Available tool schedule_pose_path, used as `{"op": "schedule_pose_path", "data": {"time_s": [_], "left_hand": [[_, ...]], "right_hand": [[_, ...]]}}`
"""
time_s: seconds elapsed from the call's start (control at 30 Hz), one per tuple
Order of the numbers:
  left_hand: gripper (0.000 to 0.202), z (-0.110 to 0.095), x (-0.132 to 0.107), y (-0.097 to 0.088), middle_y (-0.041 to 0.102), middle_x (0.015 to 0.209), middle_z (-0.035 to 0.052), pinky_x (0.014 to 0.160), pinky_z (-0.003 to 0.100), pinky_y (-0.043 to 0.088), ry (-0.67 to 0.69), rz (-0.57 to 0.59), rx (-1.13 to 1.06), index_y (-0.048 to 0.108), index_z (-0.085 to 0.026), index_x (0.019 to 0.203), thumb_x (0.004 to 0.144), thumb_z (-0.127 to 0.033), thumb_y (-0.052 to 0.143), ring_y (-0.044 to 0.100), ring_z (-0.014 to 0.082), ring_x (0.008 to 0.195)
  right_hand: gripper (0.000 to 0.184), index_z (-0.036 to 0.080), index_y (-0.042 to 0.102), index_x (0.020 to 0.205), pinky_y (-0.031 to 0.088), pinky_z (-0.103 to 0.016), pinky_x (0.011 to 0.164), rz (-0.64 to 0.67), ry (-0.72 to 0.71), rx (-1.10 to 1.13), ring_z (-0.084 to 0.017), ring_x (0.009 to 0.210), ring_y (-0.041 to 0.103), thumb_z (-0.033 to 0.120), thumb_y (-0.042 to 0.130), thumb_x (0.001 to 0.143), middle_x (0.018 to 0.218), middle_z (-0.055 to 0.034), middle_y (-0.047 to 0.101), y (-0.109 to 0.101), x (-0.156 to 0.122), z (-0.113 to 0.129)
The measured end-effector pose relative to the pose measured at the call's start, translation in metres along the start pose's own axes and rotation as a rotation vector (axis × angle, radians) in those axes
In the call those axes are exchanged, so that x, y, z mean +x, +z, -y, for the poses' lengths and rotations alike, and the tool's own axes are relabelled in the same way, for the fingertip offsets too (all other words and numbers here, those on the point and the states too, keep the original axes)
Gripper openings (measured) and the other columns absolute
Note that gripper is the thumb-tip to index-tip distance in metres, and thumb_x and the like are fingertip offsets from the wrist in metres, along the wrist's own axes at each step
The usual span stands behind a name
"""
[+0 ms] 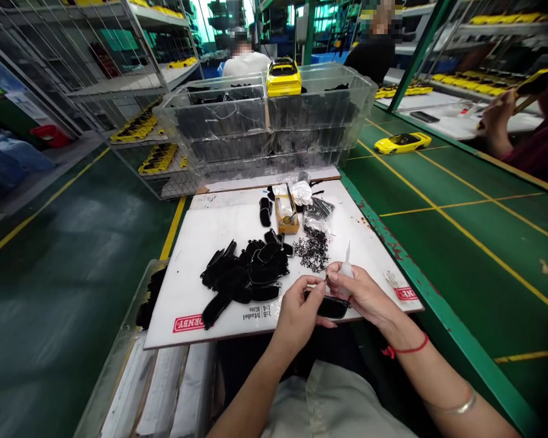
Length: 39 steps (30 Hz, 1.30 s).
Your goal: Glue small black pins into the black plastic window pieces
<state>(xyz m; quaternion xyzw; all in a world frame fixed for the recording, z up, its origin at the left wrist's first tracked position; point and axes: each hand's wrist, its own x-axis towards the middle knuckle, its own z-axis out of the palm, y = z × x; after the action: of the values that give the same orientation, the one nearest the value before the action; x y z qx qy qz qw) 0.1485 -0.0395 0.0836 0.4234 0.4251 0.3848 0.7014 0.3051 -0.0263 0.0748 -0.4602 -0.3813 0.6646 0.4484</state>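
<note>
Above the near edge of the white board, my left hand (302, 304) is closed around one end of a glossy black plastic part (332, 305). My right hand (358, 292) grips a small white squeeze bottle (346, 272) with its thin nozzle pointing up. Its thumb and fingertip also pinch something tiny and dark, close to my left fingertips; its kind is hard to make out. Left of my hands lies a heap of similar black parts (249, 271). Just beyond them, small black pin-like pieces (311, 249) are scattered in a pile.
A small yellow box (287, 216), a plastic bag of black pieces (318, 210) and crumpled white tissue (301, 192) stand farther back. Clear bins (228, 128) with a yellow model car (284, 77) on top rise behind the board (210, 228). Other people sit beyond and at right.
</note>
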Motion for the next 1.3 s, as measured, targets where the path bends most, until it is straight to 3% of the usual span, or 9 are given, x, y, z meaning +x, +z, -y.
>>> {"op": "schedule_pose_path", "data": {"time_s": [0.2,0.37,0.67,0.93,1.13,1.3], "left_hand": [[0.03,0.001,-0.002,0.002,0.058,0.086,0.005,0.047,0.022,0.058,0.045,0.003,0.024,0.059,-0.013,0.091,0.084,-0.041,0.055,0.061,0.0155,0.075],[0.026,-0.002,-0.005,0.001,0.058,0.079,0.0021,0.042,0.019,0.054,0.002,-0.01,0.004,0.059,-0.013,0.082,0.083,-0.038,0.056,0.057,0.0096,0.06],[0.026,-0.004,-0.011,-0.002,0.06,0.084,0.0032,0.037,0.017,0.049,-0.104,0.08,-0.05,0.058,-0.013,0.081,0.082,-0.039,0.057,0.056,0.008,0.055],[0.026,0.002,-0.012,-0.004,0.063,0.085,0.0003,0.036,0.017,0.047,-0.025,0.06,0.155,0.057,-0.016,0.083,0.085,-0.041,0.051,0.054,0.0049,0.042],[0.023,0.001,-0.014,-0.005,0.065,0.082,-0.0011,0.034,0.013,0.04,0.012,0.072,0.333,0.058,-0.018,0.083,0.086,-0.039,0.049,0.052,0.0031,0.037],[0.024,0.005,-0.012,-0.007,0.064,0.076,-0.0014,0.032,0.014,0.039,0.0,0.064,0.345,0.059,-0.018,0.083,0.085,-0.04,0.05,0.051,0.0038,0.037]], "right_hand": [[0.029,0.016,0.055,0.076,0.032,-0.021,0.056,0.004,0.043,-0.002,-0.008,0.059,0.043,0.039,0.072,0.074,0.062,0.0036,0.048,0.005,-0.007,-0.002],[0.026,0.016,0.056,0.076,0.033,-0.022,0.057,0.021,0.02,-0.042,-0.009,0.06,0.042,0.039,0.069,0.078,0.063,0.0034,0.046,0.0,-0.01,0.0],[0.026,0.017,0.062,0.087,0.034,-0.023,0.057,0.019,-0.053,-0.339,-0.009,0.057,0.044,0.04,0.068,0.078,0.064,0.0029,0.053,-0.012,-0.017,0.01],[0.025,0.016,0.062,0.083,0.034,-0.023,0.055,0.104,-0.015,-0.406,-0.009,0.057,0.043,0.041,0.065,0.079,0.065,0.0023,0.053,-0.009,-0.018,0.015],[0.027,0.017,0.061,0.075,0.031,-0.023,0.052,0.112,0.061,-0.485,-0.01,0.055,0.04,0.042,0.068,0.071,0.059,0.0033,0.05,-0.012,-0.016,0.015],[0.024,0.016,0.059,0.073,0.026,-0.022,0.047,0.076,0.007,-0.588,-0.009,0.053,0.034,0.039,0.065,0.072,0.059,0.0037,0.047,-0.01,-0.016,0.01]]}}
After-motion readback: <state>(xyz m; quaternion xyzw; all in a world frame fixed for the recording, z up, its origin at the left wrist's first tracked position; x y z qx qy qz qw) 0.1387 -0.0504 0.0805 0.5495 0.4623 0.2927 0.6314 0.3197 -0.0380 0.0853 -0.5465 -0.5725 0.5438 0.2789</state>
